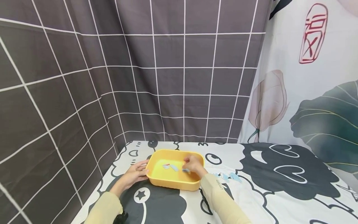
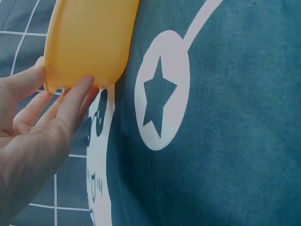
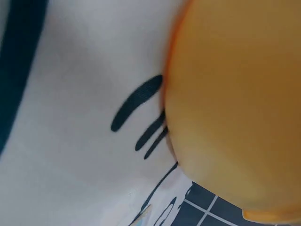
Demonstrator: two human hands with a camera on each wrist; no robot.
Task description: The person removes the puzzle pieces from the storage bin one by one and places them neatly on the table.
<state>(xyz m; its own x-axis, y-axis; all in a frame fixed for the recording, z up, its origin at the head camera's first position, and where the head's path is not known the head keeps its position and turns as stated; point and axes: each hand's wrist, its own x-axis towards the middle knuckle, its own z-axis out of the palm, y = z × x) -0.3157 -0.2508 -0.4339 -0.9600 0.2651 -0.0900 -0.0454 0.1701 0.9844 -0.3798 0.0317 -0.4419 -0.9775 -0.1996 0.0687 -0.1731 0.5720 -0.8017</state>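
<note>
The right hand (image 1: 193, 165) reaches inside the yellow tray (image 1: 156, 179), fingers curled over a small card (image 1: 185, 170); whether it truly pinches it cannot be told. The left hand (image 1: 135, 174) rests straight fingers (image 2: 75, 96) against the tray's left wall. Two cards (image 1: 170, 167) lie inside, more cards (image 1: 230, 177) on the tablecloth (image 1: 279, 199), their faces too small to read.

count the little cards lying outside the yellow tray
3, close together on the cloth just right of the tray, beside the right sleeve: cards and. The arm may hide more.
</note>
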